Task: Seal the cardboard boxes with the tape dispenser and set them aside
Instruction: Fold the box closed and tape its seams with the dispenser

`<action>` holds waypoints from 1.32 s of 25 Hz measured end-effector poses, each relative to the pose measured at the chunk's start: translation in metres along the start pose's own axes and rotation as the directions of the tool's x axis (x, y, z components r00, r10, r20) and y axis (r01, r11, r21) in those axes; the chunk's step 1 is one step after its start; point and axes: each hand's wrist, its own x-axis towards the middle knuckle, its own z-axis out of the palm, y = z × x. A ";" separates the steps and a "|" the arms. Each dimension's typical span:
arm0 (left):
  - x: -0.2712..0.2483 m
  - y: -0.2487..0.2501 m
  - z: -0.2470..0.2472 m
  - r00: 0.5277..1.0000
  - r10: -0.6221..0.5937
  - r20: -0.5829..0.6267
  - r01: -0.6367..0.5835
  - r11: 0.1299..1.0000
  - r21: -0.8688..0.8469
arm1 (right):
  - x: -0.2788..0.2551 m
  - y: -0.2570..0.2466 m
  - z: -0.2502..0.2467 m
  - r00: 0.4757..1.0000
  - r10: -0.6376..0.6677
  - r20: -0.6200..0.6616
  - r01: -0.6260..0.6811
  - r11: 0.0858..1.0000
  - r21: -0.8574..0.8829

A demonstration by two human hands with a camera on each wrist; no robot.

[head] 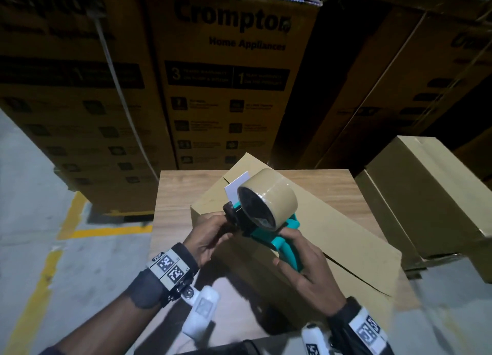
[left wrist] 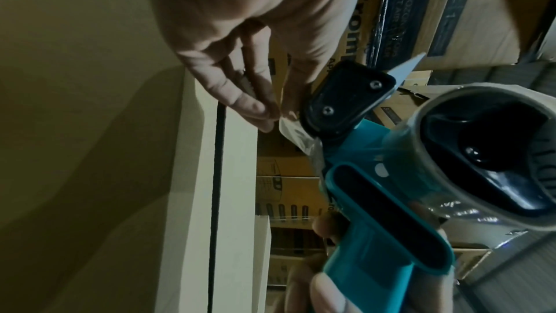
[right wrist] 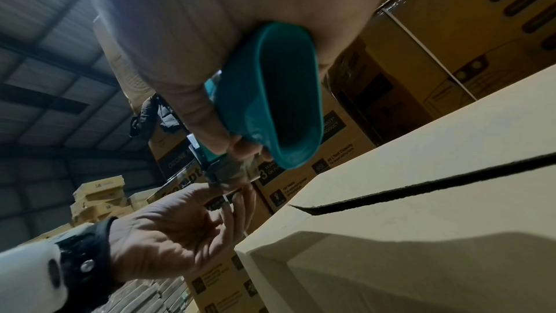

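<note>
Right hand (head: 306,264) grips tape dispenser (head: 266,211); left hand (head: 210,237) pinches its tape end.

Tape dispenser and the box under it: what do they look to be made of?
Tape dispenser: teal handle looks like moulded plastic, smooth and slightly glossy; black head seems plastic, fastened with metal screws. The roll looks like glossy brown film tape. Box: plain matte tan cardboard; the dark open seam shows a rough cut edge.
</note>
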 end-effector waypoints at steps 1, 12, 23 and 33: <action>0.002 0.003 -0.001 1.000 0.009 -0.012 -0.009 0.999 0.032 | 0.001 -0.002 0.001 1.000 -0.003 -0.001 0.003 1.000 0.003; 0.019 0.046 -0.024 0.993 0.060 0.105 -0.077 0.984 0.162 | 0.016 -0.010 -0.006 0.999 0.048 0.022 -0.046 0.995 -0.084; 0.069 0.080 -0.019 0.991 0.117 0.069 -0.135 0.915 0.379 | 0.076 -0.014 -0.019 0.994 0.107 0.031 -0.104 0.991 -0.085; 0.133 0.126 -0.044 0.973 0.230 0.025 -0.219 0.882 0.417 | 0.074 0.041 -0.057 0.996 0.088 0.002 -0.087 0.988 -0.129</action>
